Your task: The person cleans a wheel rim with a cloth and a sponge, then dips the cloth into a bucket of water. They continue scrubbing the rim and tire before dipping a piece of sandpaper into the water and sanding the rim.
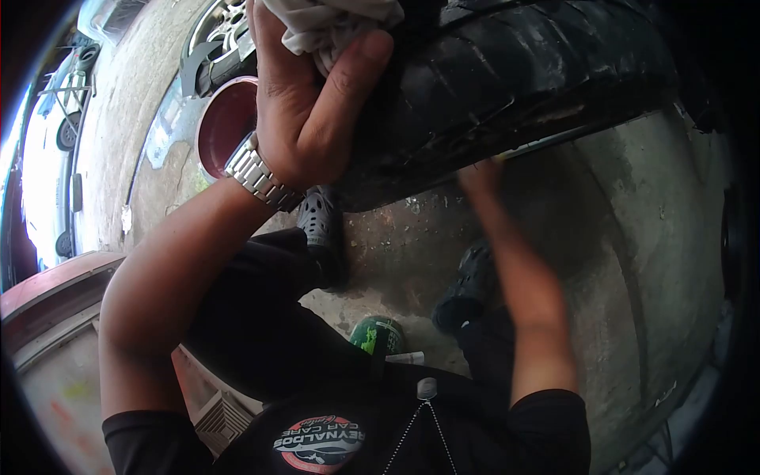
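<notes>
My left hand (309, 111), with a metal watch on its wrist, is closed on a crumpled pale cloth (336, 24) at the top, beside a large black tire (507, 71). The tire's dark, worn tread fills the upper right. My right hand (480, 172) reaches to the tire's lower edge; its fingers are blurred and partly hidden, so what they touch cannot be made out.
A dark red bucket (228, 127) stands left of my left hand, near a wheel with a silver rim (226, 28). A green container (378, 334) is on the concrete floor (602, 237) between my legs. Vehicles show at the far left.
</notes>
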Motion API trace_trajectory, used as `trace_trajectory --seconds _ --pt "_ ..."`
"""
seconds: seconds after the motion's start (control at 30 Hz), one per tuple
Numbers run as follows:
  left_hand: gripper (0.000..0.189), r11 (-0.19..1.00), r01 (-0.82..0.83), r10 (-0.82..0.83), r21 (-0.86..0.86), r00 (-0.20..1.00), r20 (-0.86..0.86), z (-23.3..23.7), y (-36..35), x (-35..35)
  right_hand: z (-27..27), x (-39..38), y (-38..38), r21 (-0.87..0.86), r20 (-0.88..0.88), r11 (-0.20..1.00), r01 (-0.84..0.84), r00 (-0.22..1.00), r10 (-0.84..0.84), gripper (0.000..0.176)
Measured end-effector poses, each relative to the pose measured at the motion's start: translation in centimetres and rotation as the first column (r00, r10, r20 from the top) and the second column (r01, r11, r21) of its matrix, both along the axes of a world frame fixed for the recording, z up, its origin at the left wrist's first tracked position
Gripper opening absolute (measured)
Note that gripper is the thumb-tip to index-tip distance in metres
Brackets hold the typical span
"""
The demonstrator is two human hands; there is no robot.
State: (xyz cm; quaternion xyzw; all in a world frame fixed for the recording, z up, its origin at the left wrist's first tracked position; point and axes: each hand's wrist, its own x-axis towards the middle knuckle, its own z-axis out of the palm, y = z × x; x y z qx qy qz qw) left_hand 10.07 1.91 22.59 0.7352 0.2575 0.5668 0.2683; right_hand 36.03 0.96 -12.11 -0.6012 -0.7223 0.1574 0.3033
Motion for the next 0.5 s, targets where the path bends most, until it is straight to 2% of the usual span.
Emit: trace_trajectory --seconds 0.03,0.07,0.13,0.17,0.23,0.27,0.37,0.43,0.5 --pt "0.072 1.0 -0.013 0.013 -0.013 1.0 0.019 0.0 -0.1 0.4 -2.2 -2.0 -0.3 0.224 -0.001 0.968 0.112 0.993 -0.115 0.023" --pt "0.072 0.999 -0.026 0.027 -0.026 0.999 0.039 0.1 -0.1 0.9 -4.6 -5.9 -0.5 0.446 -0.033 0.869 0.216 0.974 -0.225 0.028" --pt "0.072 0.991 -0.086 0.092 -0.102 0.994 0.053 0.5 -1.1 1.4 -3.8 -6.2 0.3 0.463 -0.073 0.863 0.201 0.979 -0.189 0.025" --pt "0.072 0.986 -0.098 0.105 -0.133 0.993 0.048 0.5 -1.4 1.4 -0.4 -1.7 0.5 0.258 -0.075 0.964 0.065 0.996 -0.047 0.017" --pt "0.073 0.99 -0.062 0.065 -0.126 0.998 0.018 0.5 -1.3 0.8 1.4 -0.2 -0.1 0.051 -0.047 0.996 -0.066 0.997 0.069 0.015" --pt "0.073 0.991 -0.048 0.049 -0.125 0.999 0.006 0.4 -1.4 0.6 1.6 -2.1 -1.4 0.05 0.018 0.998 -0.035 0.999 0.034 0.016" --pt "0.073 0.998 -0.02 0.019 -0.058 1.0 -0.009 0.6 -0.2 0.5 3.9 -4.9 -2.6 0.206 0.054 0.975 -0.088 0.995 0.079 0.015" --pt "0.072 0.997 -0.054 0.055 -0.059 0.999 0.003 0.3 -0.6 0.4 -0.2 -1.1 0.5 0.046 -0.134 0.991 -0.125 0.982 0.13 0.014" --pt "0.071 0.988 -0.12 0.124 -0.099 0.992 0.039 0.2 -1.5 0.9 -0.7 -2.7 0.8 -0.044 -0.139 0.998 0.049 0.989 -0.055 0.013"
